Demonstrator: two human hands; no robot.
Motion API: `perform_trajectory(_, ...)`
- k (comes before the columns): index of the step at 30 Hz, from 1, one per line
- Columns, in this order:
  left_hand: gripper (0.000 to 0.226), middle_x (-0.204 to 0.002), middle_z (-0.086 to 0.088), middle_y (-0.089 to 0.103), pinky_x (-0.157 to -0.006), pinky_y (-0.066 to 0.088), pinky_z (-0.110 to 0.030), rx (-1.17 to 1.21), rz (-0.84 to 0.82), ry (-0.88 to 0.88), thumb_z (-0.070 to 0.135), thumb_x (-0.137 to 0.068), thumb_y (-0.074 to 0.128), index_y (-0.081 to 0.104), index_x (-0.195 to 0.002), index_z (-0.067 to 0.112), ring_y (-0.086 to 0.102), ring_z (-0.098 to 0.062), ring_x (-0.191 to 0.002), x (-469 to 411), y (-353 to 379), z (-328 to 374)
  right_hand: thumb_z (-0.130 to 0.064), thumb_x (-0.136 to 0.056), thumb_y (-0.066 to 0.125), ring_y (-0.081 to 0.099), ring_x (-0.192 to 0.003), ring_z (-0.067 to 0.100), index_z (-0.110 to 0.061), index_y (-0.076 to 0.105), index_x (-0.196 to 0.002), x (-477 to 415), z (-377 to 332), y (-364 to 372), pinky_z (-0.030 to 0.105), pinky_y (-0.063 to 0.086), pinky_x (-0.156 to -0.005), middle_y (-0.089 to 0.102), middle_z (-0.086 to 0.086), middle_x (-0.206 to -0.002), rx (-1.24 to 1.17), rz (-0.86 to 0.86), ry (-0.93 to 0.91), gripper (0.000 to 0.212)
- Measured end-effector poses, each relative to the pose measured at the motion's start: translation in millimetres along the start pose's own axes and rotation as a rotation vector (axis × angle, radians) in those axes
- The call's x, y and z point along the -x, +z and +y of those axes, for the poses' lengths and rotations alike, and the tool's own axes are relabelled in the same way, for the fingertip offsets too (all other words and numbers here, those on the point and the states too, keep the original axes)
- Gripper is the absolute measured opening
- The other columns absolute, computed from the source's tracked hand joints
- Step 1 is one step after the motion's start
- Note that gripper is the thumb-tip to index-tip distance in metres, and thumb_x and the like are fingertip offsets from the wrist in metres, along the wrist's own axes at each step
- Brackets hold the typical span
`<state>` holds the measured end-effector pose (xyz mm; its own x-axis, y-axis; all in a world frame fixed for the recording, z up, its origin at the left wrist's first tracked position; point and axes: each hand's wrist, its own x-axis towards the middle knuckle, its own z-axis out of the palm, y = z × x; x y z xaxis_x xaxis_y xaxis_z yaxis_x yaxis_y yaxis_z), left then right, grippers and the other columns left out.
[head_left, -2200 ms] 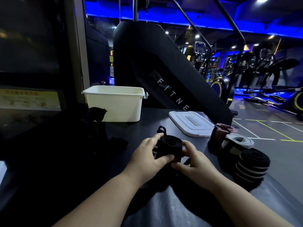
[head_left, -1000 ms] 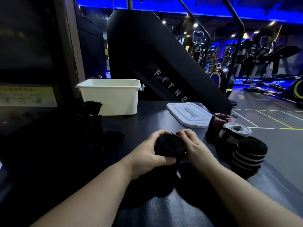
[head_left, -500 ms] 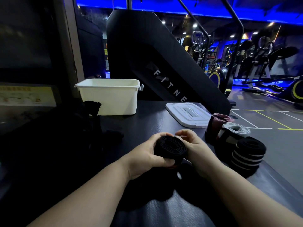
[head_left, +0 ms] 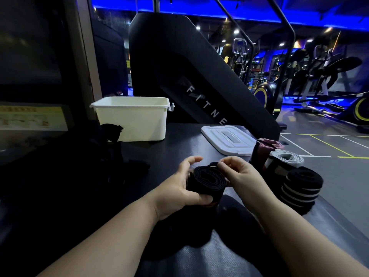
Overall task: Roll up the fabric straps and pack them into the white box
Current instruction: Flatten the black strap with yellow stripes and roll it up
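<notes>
A rolled black fabric strap sits between both hands above the dark table. My left hand cups the roll from the left, thumb under its front and fingers arched over the far side. My right hand pinches the strap's loose end at the roll's far edge. The white box stands open at the back left of the table. Three rolled straps stand to the right: a dark red one, a grey-white one and a black one with white stripes.
The box's white lid lies flat behind the hands. A heap of dark unrolled straps lies at the left, hard to make out in shadow. The table's right edge runs close to the striped roll. A large black fitness machine rises behind the table.
The roll has tilted so its spiral end faces up more. My right hand moved from cupping the roll's right side to pinching the loose end at the top. My left fingers have lifted.
</notes>
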<state>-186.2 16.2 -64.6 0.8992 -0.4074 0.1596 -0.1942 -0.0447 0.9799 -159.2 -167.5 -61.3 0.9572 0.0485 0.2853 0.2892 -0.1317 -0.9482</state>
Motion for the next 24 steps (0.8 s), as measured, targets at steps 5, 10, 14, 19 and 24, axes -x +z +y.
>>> perform_trajectory(5,0.093,-0.122,0.001,0.058,-0.09,0.049,-0.021,-0.001,-0.016,-0.019,-0.005,-0.07,0.077,0.031,-0.144,0.026,0.063,-0.001,-0.104,0.0,-1.5,-0.5,-0.018,-0.09,0.063,0.057,-0.084,0.02,-0.031,0.069,-0.078,2.8,-6.0,-4.2,0.037,0.043,-0.075,0.066,0.002,-0.085,-0.175,-0.074,-0.035,0.018)
perform_trajectory(10,0.085,-0.121,-0.003,0.064,-0.093,0.049,-0.022,-0.007,-0.015,-0.017,0.006,-0.061,0.077,0.041,-0.136,0.024,0.062,-0.007,-0.109,0.2,-1.4,-0.2,-0.003,-0.091,0.058,0.058,-0.081,0.01,-0.02,0.068,-0.093,3.7,-9.4,-8.1,0.026,0.043,-0.072,0.067,-0.005,-0.082,-0.227,-0.075,-0.014,0.02)
perform_trajectory(14,0.073,-0.112,0.0,0.067,-0.09,0.05,-0.02,-0.01,-0.014,-0.013,0.005,-0.061,0.077,0.049,-0.126,0.024,0.064,-0.005,-0.104,0.6,-2.6,-0.5,-0.011,-0.082,0.07,0.052,-0.081,0.014,-0.025,0.075,-0.093,5.4,-12.1,-12.1,0.026,0.042,-0.074,0.066,-0.005,-0.082,-0.244,-0.145,0.011,0.019)
perform_trajectory(19,0.064,-0.105,0.006,0.066,-0.084,0.048,-0.017,-0.046,-0.007,0.01,0.007,-0.061,0.076,0.053,-0.118,0.024,0.062,0.0,-0.098,0.7,-1.4,1.2,-0.005,-0.09,0.064,0.058,-0.069,-0.003,-0.016,0.072,-0.092,6.3,-18.2,-14.8,0.011,0.041,-0.061,0.07,-0.004,-0.083,-0.012,-0.201,-0.037,0.014)
perform_trajectory(24,0.069,-0.114,-0.003,0.065,-0.096,0.05,-0.027,-0.108,-0.007,0.03,0.012,-0.061,0.079,0.052,-0.122,0.029,0.062,-0.009,-0.106,0.4,-2.0,1.6,-0.027,-0.09,0.067,0.044,-0.063,0.007,-0.009,0.061,-0.076,4.7,-18.1,-16.9,0.024,0.036,-0.062,0.053,-0.002,-0.067,0.267,-0.195,-0.063,0.023)
